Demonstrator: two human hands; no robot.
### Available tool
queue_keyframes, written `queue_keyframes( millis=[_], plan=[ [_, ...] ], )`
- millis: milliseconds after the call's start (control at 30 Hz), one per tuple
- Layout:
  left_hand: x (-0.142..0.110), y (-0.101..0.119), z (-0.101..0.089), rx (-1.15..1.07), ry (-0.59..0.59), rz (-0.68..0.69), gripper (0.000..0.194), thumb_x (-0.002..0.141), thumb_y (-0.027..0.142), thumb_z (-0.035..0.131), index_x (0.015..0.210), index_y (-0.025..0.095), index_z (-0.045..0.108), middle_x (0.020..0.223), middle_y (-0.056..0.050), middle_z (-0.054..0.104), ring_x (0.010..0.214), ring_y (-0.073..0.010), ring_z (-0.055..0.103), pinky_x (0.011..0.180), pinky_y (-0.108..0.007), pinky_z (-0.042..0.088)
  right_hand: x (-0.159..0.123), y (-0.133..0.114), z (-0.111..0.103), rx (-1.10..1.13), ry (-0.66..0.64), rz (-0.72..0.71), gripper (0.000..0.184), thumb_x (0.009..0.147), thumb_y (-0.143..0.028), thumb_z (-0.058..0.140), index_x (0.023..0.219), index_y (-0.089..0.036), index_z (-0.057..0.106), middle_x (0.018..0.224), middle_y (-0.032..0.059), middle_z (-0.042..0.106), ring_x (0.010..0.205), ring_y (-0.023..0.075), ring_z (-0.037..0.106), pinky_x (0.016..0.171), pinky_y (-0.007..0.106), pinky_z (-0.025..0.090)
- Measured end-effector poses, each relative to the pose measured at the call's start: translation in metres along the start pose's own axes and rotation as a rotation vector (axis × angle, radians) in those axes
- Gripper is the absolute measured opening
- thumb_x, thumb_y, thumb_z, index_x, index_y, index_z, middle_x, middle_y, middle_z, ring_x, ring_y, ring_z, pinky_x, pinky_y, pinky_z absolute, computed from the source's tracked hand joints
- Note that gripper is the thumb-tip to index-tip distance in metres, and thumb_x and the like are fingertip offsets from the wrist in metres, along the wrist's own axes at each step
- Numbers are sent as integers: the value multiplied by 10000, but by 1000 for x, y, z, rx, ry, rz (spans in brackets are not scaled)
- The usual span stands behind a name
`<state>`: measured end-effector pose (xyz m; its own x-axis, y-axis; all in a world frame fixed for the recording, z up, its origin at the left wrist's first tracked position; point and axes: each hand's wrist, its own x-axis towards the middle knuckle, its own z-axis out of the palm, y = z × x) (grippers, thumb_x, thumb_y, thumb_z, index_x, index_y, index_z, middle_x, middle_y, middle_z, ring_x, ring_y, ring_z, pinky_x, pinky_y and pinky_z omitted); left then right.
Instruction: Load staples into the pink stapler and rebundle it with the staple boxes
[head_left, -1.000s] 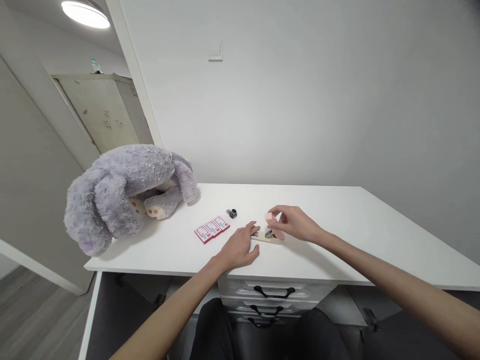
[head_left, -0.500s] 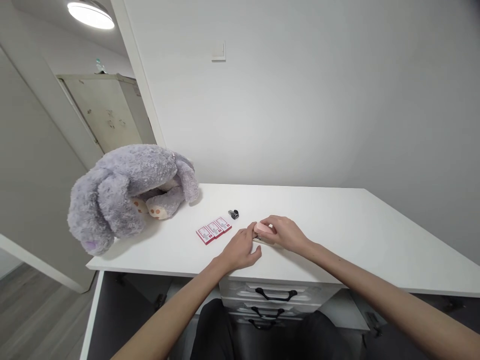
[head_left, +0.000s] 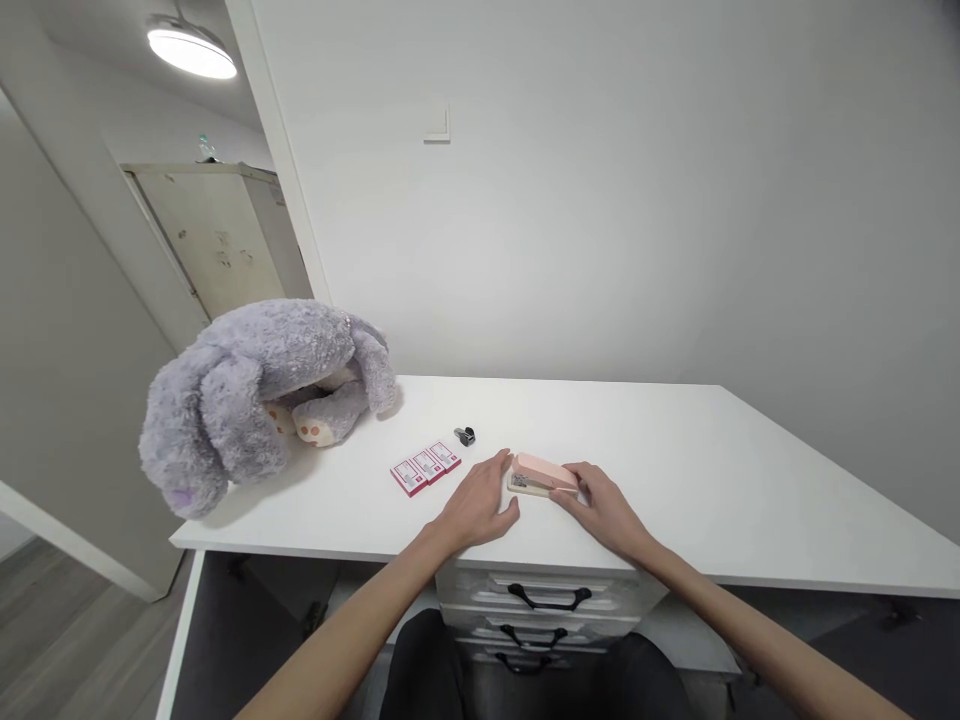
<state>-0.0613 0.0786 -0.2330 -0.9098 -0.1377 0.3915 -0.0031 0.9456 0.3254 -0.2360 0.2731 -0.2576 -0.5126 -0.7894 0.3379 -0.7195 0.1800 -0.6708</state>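
Observation:
A pink stapler (head_left: 541, 472) with a pale base lies on the white desktop between my hands. Its front end, with metal showing, points left. My right hand (head_left: 602, 508) grips the rear end, thumb at the near side and fingers at the far side. My left hand (head_left: 477, 503) rests on the desk just left of the stapler's front, fingers stretched out and thumb apart, holding nothing. Three small red-and-white boxes (head_left: 426, 467) lie in a row left of my left hand. A small black-and-silver staple remover (head_left: 465, 436) sits just behind them.
A large grey-purple plush toy (head_left: 262, 390) takes up the left end of the white desk (head_left: 712, 470). Below the front edge are drawers with black handles (head_left: 549, 598), with my legs close by. A wall with a switch (head_left: 436, 125) stands behind.
My right hand has moved right, from the top of the stapler to its rear end, uncovering the stapler. My left hand has barely moved. The view has tilted slightly upward.

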Motion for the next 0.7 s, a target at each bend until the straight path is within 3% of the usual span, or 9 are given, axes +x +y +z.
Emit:
queue_keyframes(
  millis=[200, 300, 700],
  plan=[
    [2, 1, -2, 129, 180, -107, 545, 894, 177, 519, 1426, 115, 416, 1488, -231, 480, 1457, -383, 398, 1205, -617, 329, 4, -1, 1, 36, 53, 67, 302, 947, -486, 598, 1075, -214, 623, 1028, 81, 683, 908, 262, 615, 799, 381, 485],
    [4, 1, -2, 263, 281, -166, 496, 876, 147, 531, 1366, 100, 471, 1493, -243, 466, 1485, -396, 352, 1210, -618, 323, 4, 0, 2, 42, 76, 77, 306, 940, -483, 596, 1081, -213, 623, 1032, 83, 680, 914, 263, 613, 798, 380, 482],
    [7, 0, 1, 404, 324, -241, 539, 837, 156, 550, 1364, 57, 495, 1486, -260, 484, 1470, -405, 364, 1210, -609, 311, 4, -1, 0, 53, 92, 86, 273, 935, -461, 591, 1051, -217, 634, 991, 79, 677, 870, 255, 605, 750, 364, 471]
  ],
)
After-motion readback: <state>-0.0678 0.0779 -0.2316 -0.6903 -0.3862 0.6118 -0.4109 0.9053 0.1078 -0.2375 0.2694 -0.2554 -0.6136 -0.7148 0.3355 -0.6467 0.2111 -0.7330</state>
